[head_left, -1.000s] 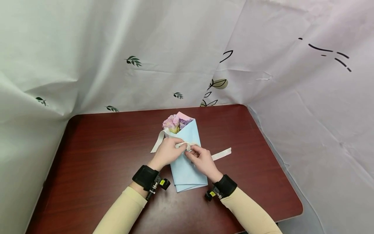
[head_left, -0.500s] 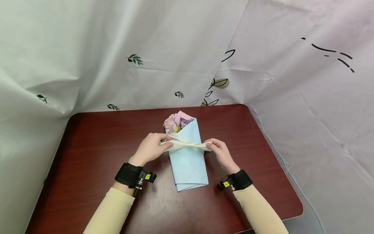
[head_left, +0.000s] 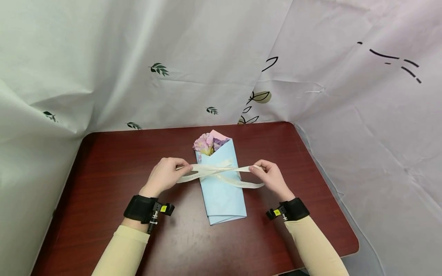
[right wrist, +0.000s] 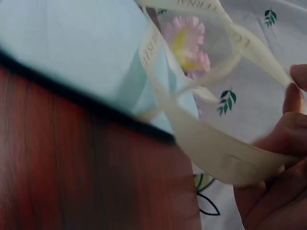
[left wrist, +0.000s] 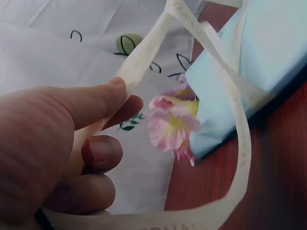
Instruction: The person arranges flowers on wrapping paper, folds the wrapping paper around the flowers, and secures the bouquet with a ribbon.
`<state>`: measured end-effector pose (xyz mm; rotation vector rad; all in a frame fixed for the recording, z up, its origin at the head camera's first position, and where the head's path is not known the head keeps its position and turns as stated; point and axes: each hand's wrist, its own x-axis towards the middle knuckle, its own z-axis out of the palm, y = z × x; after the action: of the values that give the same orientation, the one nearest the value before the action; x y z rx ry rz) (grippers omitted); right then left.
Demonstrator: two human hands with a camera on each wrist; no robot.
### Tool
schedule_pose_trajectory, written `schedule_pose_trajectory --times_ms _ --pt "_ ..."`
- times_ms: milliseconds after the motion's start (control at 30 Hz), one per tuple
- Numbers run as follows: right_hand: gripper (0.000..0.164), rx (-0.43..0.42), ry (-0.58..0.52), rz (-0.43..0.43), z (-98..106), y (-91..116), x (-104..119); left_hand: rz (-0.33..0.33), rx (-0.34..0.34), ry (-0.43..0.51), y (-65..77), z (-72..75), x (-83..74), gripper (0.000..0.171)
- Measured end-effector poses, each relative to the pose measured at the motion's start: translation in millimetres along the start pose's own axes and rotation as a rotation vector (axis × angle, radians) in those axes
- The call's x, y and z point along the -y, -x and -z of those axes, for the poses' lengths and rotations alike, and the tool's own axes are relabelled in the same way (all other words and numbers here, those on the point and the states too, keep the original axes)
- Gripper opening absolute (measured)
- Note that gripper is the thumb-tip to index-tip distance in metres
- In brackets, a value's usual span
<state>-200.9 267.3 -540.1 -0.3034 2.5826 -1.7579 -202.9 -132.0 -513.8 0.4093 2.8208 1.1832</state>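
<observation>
A bouquet wrapped in light blue paper (head_left: 222,201) lies on the table, with pink and purple flowers (head_left: 204,143) showing at its far end. Cream ribbon (head_left: 241,184) with printed letters crosses over the wrap's middle. Left of the bouquet, my left hand (head_left: 167,174) pinches the ribbon between thumb and forefinger; a loop hangs below that hand in the left wrist view. On the other side my right hand (head_left: 271,176) pinches the ribbon too, and another loop droops beneath it. Between the hands the ribbon is stretched across the paper.
The dark red table (head_left: 114,184) has rounded corners. White cloth (head_left: 193,57) printed with leaves hangs behind it and along both sides. Black straps with small cameras sit on both wrists.
Both hands have moved apart from the bouquet's middle, left hand leftward and right hand rightward. The ribbon between them has been drawn out, with loops now on either side.
</observation>
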Motion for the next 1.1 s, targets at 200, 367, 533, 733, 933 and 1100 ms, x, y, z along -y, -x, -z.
schedule_pose_trajectory --times_ms 200,367,533,733,933,1100 --pt "0.015 -0.005 0.163 -0.026 17.1 -1.0 -1.8 0.048 -0.008 -0.023 6.8 7.1 10.3 0.024" --pt "0.014 0.014 0.290 -0.042 29.2 -2.3 -3.0 0.073 0.002 -0.048 12.9 10.8 18.5 0.025" --pt "0.015 0.026 0.372 -0.048 37.5 -2.8 -5.0 0.098 0.017 -0.064 20.0 12.1 28.1 0.027" --pt "0.019 0.031 0.423 -0.062 41.8 -3.2 -6.8 0.134 0.016 -0.097 24.8 9.0 41.6 0.026" --pt "0.022 0.032 0.456 -0.105 43.4 -2.9 -13.5 0.172 0.030 -0.143 27.2 2.8 51.8 0.024" --pt "0.025 0.034 0.481 -0.122 43.0 -5.1 -18.2 0.201 0.037 -0.146 29.4 -0.4 55.5 0.024"
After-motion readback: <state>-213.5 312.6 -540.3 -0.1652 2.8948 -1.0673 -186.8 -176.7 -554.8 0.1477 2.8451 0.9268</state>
